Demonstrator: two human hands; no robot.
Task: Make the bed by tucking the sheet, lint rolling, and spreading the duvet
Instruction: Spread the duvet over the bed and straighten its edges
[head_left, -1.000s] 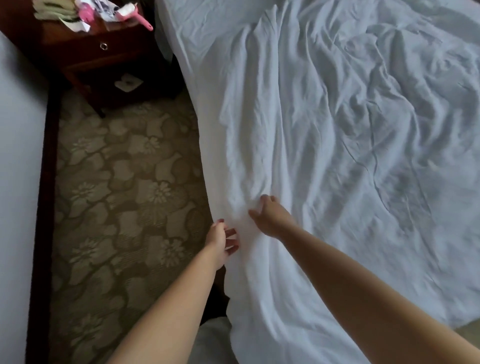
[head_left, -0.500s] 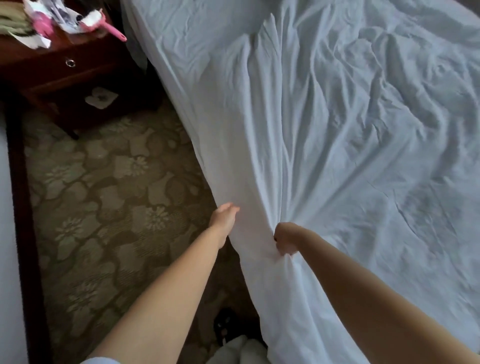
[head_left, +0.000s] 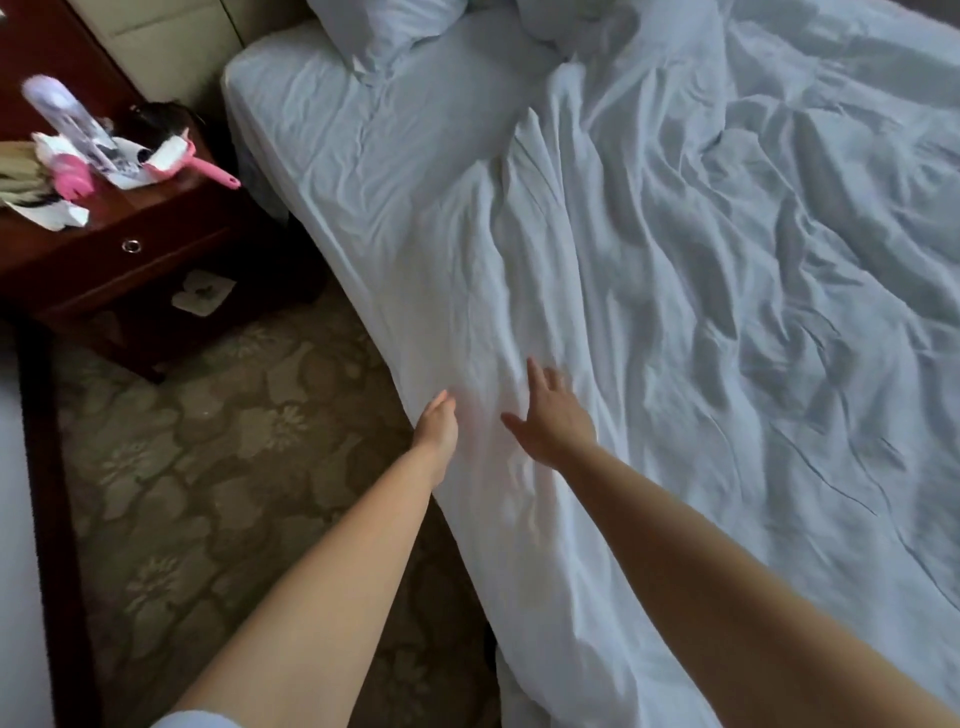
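While both arms reach out over the near edge of the bed, the left hand (head_left: 439, 427) sits right at the side where the duvet (head_left: 649, 322) hangs over, fingers together and mostly straight against the cloth; I can't tell if it's pinching anything. Just beside it, the right hand (head_left: 550, 415) lies flat on top with fingers spread, pressing rather than holding. So neither grip looks closed on the fabric.

Further out, the duvet covers most of the bed but it's pretty rumpled, with long creases running up toward the head, so I'd say the spreading is underway but not finished. Past its top edge the sheet (head_left: 332, 140) looks smooth and pulled snug over the mattress corner, so tucking seems done. A pillow (head_left: 384, 31) sits at the top. Over on the table (head_left: 156, 249) the pink lint roller (head_left: 182, 161) lies among papers, apparently put aside.
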